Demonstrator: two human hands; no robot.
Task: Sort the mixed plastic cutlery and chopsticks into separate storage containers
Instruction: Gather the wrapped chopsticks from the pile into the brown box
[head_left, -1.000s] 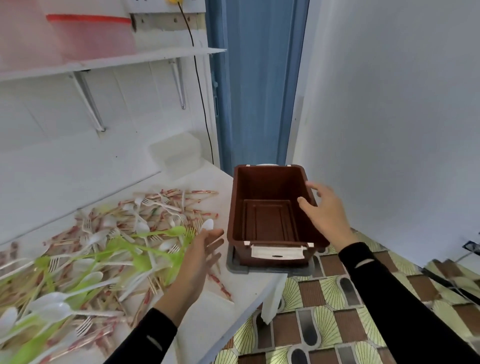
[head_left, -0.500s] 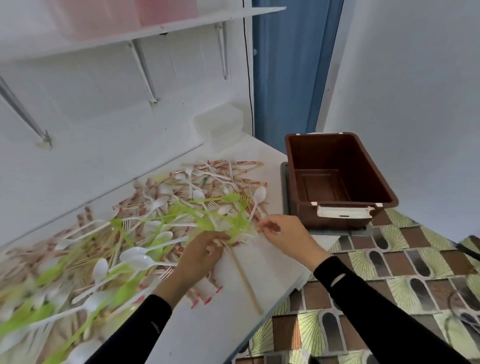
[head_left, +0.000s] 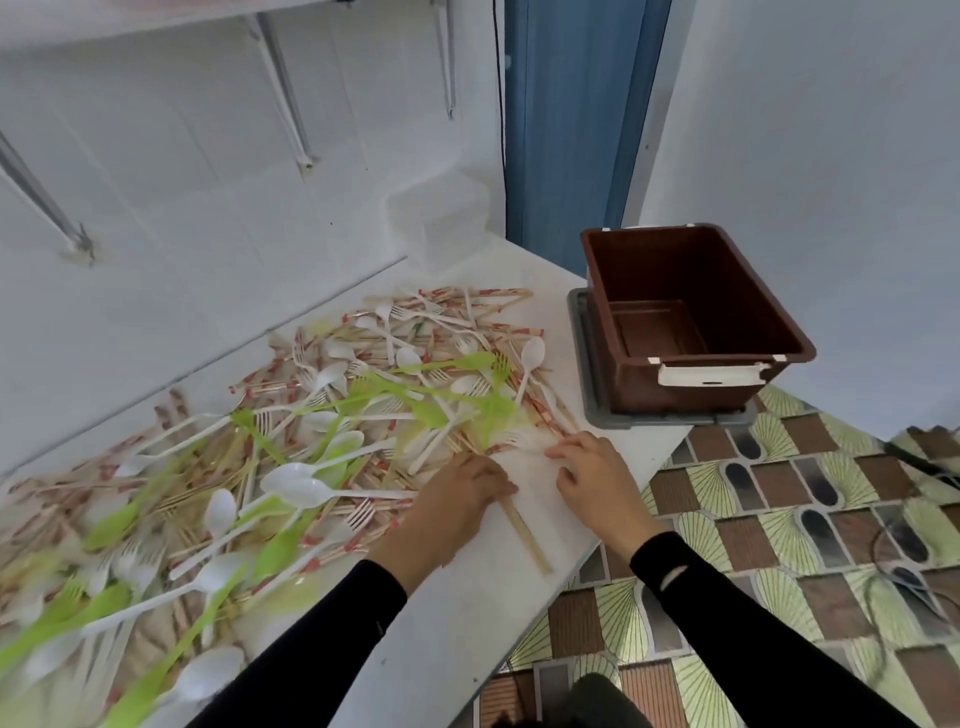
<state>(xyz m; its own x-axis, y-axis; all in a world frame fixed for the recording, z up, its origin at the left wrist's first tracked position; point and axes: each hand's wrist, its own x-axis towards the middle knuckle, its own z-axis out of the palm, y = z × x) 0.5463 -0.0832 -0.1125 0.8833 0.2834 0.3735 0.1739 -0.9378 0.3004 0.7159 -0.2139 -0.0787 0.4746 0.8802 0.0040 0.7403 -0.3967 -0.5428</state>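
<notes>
Two hands work at the near edge of the pile. The left hand (head_left: 457, 499) lies palm down, its fingers (head_left: 498, 486) curled over the top end of a bare pair of chopsticks (head_left: 527, 540). The pair slants out from under the hand across the desk (head_left: 457, 639). The right hand (head_left: 592, 480) is just beside it, fingers (head_left: 558, 453) bent, their tips at a white piece on the pile's rim; I cannot tell whether they pinch it.

The pile (head_left: 311, 441) spreads leftward: white spoons, white forks, green forks and paper-wrapped chopsticks, all mixed. To its right a brown bin (head_left: 737, 296) stands on a grey tray (head_left: 579, 353) at the desk's far corner. Its inside shows only its own brown floor, and a white latch (head_left: 711, 375) sits on its near wall. A clear tub (head_left: 441, 218) sits by the back wall, its contents not discernible.

The desk is white. Behind it a white wall carries shelf brackets (head_left: 283, 88), beside a blue door (head_left: 566, 130). Below lies a patterned floor (head_left: 779, 519).
</notes>
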